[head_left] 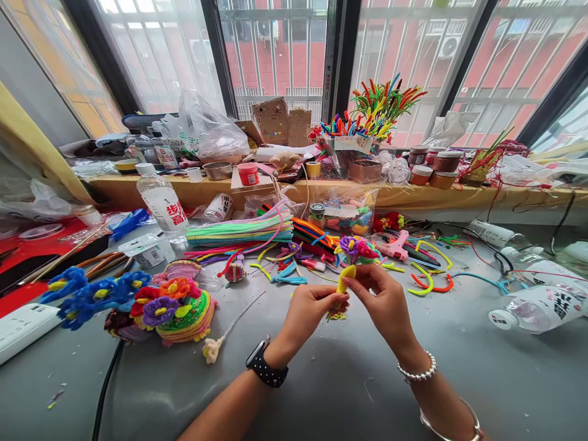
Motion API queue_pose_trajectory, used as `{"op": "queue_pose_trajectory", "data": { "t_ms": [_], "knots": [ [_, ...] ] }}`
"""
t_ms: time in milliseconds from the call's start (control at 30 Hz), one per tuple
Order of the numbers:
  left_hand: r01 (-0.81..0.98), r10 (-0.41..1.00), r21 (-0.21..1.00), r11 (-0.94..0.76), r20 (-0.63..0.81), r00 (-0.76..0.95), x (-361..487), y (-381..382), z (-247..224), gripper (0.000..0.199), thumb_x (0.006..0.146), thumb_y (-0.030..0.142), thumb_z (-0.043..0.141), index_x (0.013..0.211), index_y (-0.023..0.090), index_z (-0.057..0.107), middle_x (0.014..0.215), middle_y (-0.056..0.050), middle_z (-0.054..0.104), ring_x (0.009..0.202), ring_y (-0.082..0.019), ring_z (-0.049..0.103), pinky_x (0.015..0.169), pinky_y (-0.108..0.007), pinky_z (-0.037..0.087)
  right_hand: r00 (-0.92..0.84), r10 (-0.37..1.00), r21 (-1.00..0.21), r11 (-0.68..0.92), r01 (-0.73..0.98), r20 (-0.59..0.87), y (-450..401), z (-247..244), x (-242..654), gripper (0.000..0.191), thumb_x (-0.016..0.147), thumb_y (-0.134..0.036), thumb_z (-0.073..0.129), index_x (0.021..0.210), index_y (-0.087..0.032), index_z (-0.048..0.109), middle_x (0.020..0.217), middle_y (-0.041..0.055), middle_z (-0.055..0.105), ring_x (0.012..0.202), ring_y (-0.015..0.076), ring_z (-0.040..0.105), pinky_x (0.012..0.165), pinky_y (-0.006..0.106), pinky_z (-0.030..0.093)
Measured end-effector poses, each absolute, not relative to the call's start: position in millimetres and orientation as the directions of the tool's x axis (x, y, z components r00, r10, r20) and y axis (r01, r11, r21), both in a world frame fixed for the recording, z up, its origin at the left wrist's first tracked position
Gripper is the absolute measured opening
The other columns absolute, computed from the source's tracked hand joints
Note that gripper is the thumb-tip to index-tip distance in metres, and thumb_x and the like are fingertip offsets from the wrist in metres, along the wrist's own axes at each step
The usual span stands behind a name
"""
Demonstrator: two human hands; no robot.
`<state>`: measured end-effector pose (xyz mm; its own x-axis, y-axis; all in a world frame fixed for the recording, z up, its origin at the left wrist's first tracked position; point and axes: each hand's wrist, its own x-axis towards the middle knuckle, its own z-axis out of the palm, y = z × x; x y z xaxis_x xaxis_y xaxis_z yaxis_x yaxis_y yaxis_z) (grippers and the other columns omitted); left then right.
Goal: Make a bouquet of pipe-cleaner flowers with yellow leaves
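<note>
Over the grey table, both my hands meet at a fuzzy yellow pipe cleaner piece [345,279], curved into a narrow loop or petal shape. My left hand [315,309] pinches its lower end between thumb and fingers. On its upper part the fingertips of my right hand [383,303] are closed. Small yellow trimmings [337,316] lie just beneath. Behind my hands are purple and pink pipe cleaner flowers [353,246], partly hidden. A pale cream flower on a stem [212,349] rests to the left of my left wrist.
Blue pipe cleaner flowers [98,294] and a colourful flower-topped piece [188,315] stand at left. A bundle of pastel pipe cleaners [243,226] lies behind, with a pink glue gun [397,246] to its right. Plastic bottles [542,309] lie at right; one bottle [160,202] stands at left.
</note>
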<state>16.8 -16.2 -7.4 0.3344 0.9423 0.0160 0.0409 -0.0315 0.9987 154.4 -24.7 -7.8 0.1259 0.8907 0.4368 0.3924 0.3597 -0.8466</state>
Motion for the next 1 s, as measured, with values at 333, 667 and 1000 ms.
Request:
{"op": "queue_pose_trajectory", "data": {
  "t_ms": [333,667,1000],
  "knots": [
    [0.042,0.957,0.999,-0.008,-0.004,0.292,21,-20,-2,0.021,0.064,0.028,0.061,0.052,0.012,0.063,0.052,-0.003,0.059,0.052,-0.01,0.05,0.051,-0.02,0.041,0.155,0.822,-0.756,0.406,0.514,0.548,-28,-9,149,0.014,0.076,-0.031,0.055,0.074,-0.017,0.057,0.067,0.0025,0.057,0.058,0.0132,0.051,0.053,0.026,0.043],
    [0.039,0.96,0.999,-0.034,0.022,0.279,20,-21,-3,0.021,0.065,0.029,0.06,0.054,0.012,0.065,0.052,-0.002,0.058,0.051,-0.01,0.048,0.051,-0.02,0.041,0.074,0.654,-0.51,0.509,0.693,0.753,-30,-14,145,0.003,0.079,-0.02,0.052,0.078,-0.018,0.053,0.067,0.0017,0.054,0.056,0.0111,0.048,0.053,0.023,0.042],
    [0.003,0.96,1.0,-0.02,0.018,0.278,22,-21,-1,0.021,0.065,0.026,0.06,0.05,0.011,0.062,0.049,-0.001,0.055,0.05,-0.009,0.047,0.051,-0.019,0.04,0.059,0.609,-0.482,0.561,0.673,0.791,-29,-15,145,0.004,0.077,-0.016,0.055,0.08,-0.017,0.055,0.07,0.0018,0.055,0.06,0.0117,0.05,0.056,0.024,0.044]
  ]
}}
